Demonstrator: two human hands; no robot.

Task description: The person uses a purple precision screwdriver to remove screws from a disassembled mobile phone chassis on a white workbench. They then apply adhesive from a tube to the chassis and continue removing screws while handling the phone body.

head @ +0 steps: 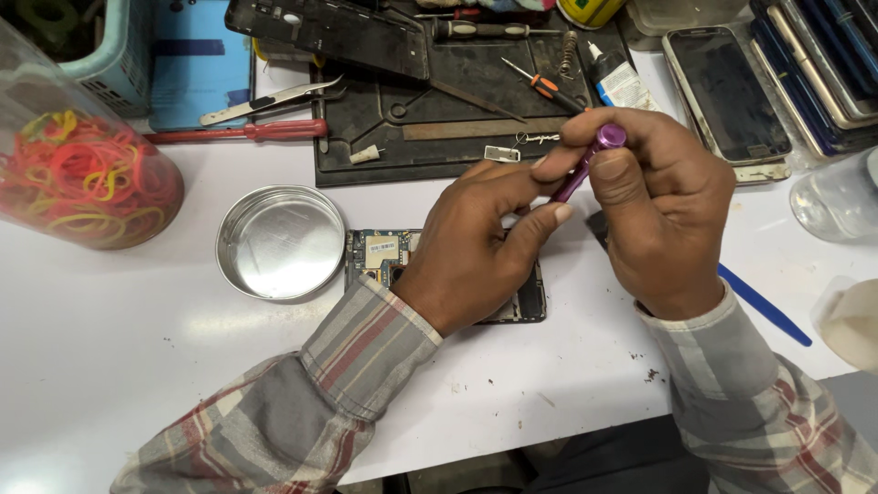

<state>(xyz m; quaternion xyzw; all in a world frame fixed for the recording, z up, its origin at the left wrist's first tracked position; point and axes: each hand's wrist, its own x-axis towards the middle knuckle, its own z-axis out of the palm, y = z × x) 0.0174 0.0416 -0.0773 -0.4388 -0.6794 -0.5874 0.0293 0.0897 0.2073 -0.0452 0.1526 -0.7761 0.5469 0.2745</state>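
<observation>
An opened phone (384,256) with its circuit board bare lies on the white table, mostly hidden under my left hand (476,242). My left hand rests on the phone, and its thumb and forefinger touch the lower shaft of a purple screwdriver (594,155). My right hand (654,210) grips the screwdriver's upper end, with the thumb and fingers around the purple cap. The tool stands tilted, its tip hidden between my hands.
A round metal tin lid (279,240) sits left of the phone. A black work mat (439,101) holds tweezers (270,99), screwdrivers and a glue bottle (617,78). A jar of rubber bands (78,169) stands far left. Phones (727,91) lie at the right, a blue pry tool (764,306) below them.
</observation>
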